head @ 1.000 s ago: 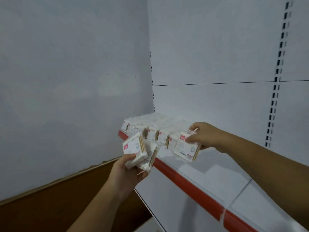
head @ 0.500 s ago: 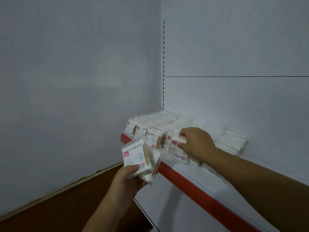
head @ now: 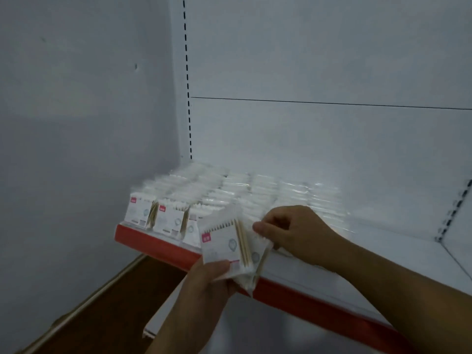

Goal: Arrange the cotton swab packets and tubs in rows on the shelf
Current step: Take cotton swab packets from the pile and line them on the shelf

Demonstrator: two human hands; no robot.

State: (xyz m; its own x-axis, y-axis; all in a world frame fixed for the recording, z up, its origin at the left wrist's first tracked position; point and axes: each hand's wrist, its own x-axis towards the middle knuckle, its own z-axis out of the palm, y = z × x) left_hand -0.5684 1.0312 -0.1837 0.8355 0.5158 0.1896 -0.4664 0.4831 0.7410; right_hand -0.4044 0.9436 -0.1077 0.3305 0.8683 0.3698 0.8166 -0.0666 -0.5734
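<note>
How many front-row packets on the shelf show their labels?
3: leftmost packet, second packet, third packet partly behind the held stack; others may be hidden.

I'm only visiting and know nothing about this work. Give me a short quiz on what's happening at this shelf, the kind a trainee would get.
1. Which hand grips the loose packets in front of the shelf?
2. True or false: the shelf's front strip is blue.
3. The stocked rows fill the shelf's: A left end, B right end, C middle only.
Key: 1 left hand; 2 false, it is red; 3 A.
</note>
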